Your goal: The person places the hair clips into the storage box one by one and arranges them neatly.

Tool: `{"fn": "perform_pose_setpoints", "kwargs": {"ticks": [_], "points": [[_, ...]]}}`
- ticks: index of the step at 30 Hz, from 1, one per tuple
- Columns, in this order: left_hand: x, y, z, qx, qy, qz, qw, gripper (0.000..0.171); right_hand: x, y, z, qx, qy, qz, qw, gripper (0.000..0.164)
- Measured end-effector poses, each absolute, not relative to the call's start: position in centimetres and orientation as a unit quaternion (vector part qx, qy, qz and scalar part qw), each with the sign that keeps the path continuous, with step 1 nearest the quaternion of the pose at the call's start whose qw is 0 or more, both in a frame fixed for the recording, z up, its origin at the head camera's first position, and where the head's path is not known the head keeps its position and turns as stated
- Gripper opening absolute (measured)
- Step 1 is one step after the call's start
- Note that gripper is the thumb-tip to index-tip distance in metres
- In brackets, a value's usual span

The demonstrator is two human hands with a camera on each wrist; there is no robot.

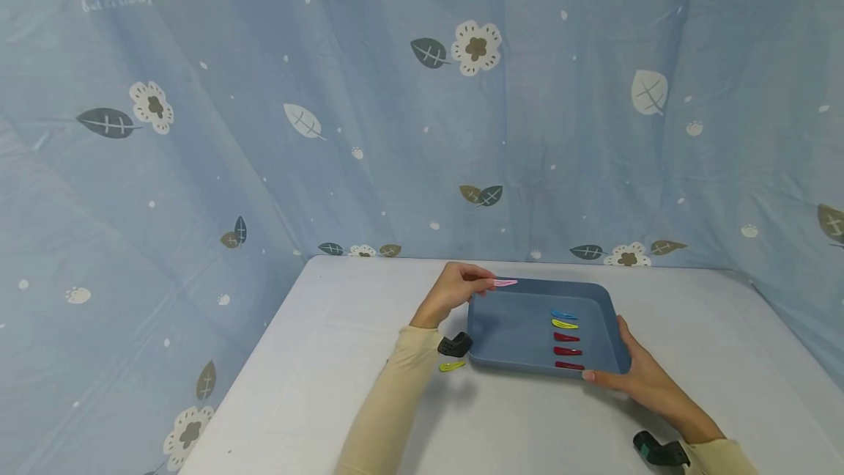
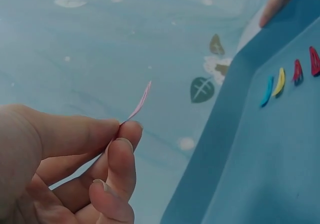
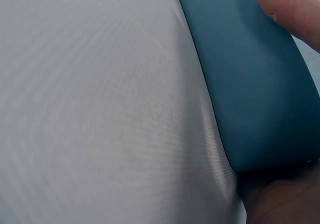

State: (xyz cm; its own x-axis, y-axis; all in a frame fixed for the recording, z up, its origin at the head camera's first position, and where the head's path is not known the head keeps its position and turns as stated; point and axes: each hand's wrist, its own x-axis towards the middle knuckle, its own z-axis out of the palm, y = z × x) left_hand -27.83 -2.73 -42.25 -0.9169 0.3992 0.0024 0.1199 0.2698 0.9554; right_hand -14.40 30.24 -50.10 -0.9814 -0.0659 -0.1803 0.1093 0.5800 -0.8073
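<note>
In the head view, a person in cream sleeves works at a white, cloth-covered surface (image 1: 316,372) before a light-blue curtain (image 1: 382,57) printed with leaves and flowers. The left hand (image 1: 459,284) pinches a slim pink hair clip (image 1: 505,283) near the far-left corner of a shallow blue-grey rectangular tray (image 1: 511,336). The right hand (image 1: 636,372) grips the tray's near-right corner, thumb on the near wall, fingers along the right side.

Only the head view shows all 5 clips lying in the tray, from far to near: 1 blue clip (image 1: 563,314), 1 yellow clip (image 1: 565,325) and 3 red clips (image 1: 568,351). It alone shows a second yellow clip (image 1: 452,366) on the surface, left of the tray.

The left wrist view shows 4 tray clips, but reveals the pink clip's curved profile between thumb and forefinger. The right wrist view shows the tray's smooth outer wall up close.
</note>
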Motion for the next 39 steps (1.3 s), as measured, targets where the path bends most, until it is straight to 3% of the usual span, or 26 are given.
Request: {"fn": "perform_pose_setpoints", "kwargs": {"ticks": [9, 19, 39], "points": [[-28.4, -1.1, -43.0, 0.170, 0.779, 0.588, 0.138, 0.024, -14.5, 30.2, -50.2, 0.015, 0.885, -0.456, 0.096, 0.133], [-28.8, 0.6, -43.9, 0.154, 0.782, 0.583, 0.160, 0.014, -14.4, 30.1, -50.1, 0.010, 0.879, -0.468, 0.088, 0.133], [-28.8, 3.4, -45.1, 0.117, 0.799, 0.565, 0.171, 0.012, -14.6, 30.2, -50.2, 0.019, 0.883, -0.459, 0.100, 0.134]]}}
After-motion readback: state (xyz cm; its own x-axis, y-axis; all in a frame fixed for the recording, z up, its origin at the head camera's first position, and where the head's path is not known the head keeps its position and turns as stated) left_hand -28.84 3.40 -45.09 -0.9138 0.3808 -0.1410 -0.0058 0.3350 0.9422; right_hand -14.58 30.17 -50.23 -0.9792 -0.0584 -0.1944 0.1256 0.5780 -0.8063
